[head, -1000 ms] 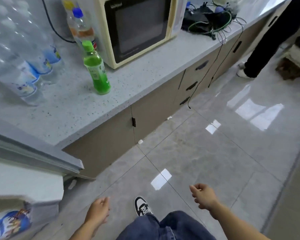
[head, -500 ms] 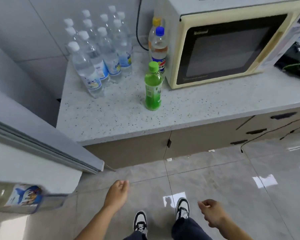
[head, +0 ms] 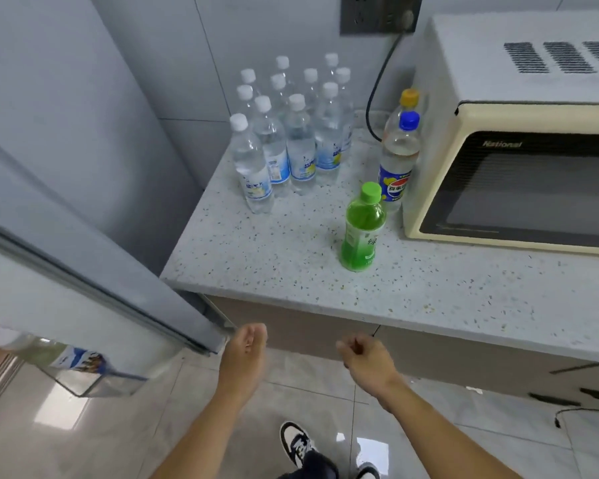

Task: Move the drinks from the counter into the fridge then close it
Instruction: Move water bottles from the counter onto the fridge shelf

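A green bottle (head: 362,229) stands alone near the front of the speckled counter (head: 263,257). Behind it, against the microwave, stand a blue-capped soda bottle (head: 398,160) and a yellow-capped bottle (head: 408,100). Several clear water bottles (head: 287,136) cluster in the back corner. The fridge door (head: 83,292) hangs open at the left, with a bottle (head: 66,357) lying in its door shelf. My left hand (head: 244,350) and my right hand (head: 365,361) hover below the counter's front edge, both loosely curled and holding nothing.
A cream microwave (head: 512,150) fills the counter's right side, its black cable (head: 377,95) running up to a wall socket. Cabinet fronts (head: 429,357) sit under the counter. The glossy tiled floor (head: 83,426) lies below, with my shoes (head: 298,444) on it.
The view has swung left and closer to the counter. Both hands have risen from near the floor towards the counter's front edge, still holding nothing.
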Tool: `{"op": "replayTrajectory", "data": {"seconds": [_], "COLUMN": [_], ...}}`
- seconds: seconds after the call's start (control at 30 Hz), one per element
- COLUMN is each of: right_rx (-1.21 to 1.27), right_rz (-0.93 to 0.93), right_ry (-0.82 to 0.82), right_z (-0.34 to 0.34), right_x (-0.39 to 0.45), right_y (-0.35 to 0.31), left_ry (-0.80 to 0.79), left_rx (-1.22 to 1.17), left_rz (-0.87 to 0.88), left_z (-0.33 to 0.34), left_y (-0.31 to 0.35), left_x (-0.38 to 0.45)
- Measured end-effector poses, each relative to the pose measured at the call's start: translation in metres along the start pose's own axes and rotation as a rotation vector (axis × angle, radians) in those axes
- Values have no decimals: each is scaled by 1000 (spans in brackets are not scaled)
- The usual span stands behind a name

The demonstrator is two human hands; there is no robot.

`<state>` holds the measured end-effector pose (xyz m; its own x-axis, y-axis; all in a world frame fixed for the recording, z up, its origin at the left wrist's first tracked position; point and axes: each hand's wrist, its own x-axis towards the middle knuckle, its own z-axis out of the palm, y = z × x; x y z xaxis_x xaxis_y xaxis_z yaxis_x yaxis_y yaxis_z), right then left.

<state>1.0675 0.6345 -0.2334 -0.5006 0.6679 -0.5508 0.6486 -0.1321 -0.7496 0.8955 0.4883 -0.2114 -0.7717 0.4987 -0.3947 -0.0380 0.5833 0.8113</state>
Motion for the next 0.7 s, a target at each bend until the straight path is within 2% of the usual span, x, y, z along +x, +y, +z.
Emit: {"op": "replayTrajectory", "data": {"seconds": [0.1,0.3,0.53,0.7], "right_rx": [-19,14,72,-84], "right_rz": [-179,-426,-543,-564], "right_ry": [-11,108,286,352], "right_z": [7,8,-16,-51], "right_x": [24,62,101,133], "right_y": [-61,-174,-271,-327], "left_ry": [59,255,416,457], "left_rx": [-83,-241,-339,-252], "left_rz": [77,171,245,255], "left_z": [-7,-19,-27,-26], "left_y": [37,118,190,240], "left_x": [21,72,114,141]}}
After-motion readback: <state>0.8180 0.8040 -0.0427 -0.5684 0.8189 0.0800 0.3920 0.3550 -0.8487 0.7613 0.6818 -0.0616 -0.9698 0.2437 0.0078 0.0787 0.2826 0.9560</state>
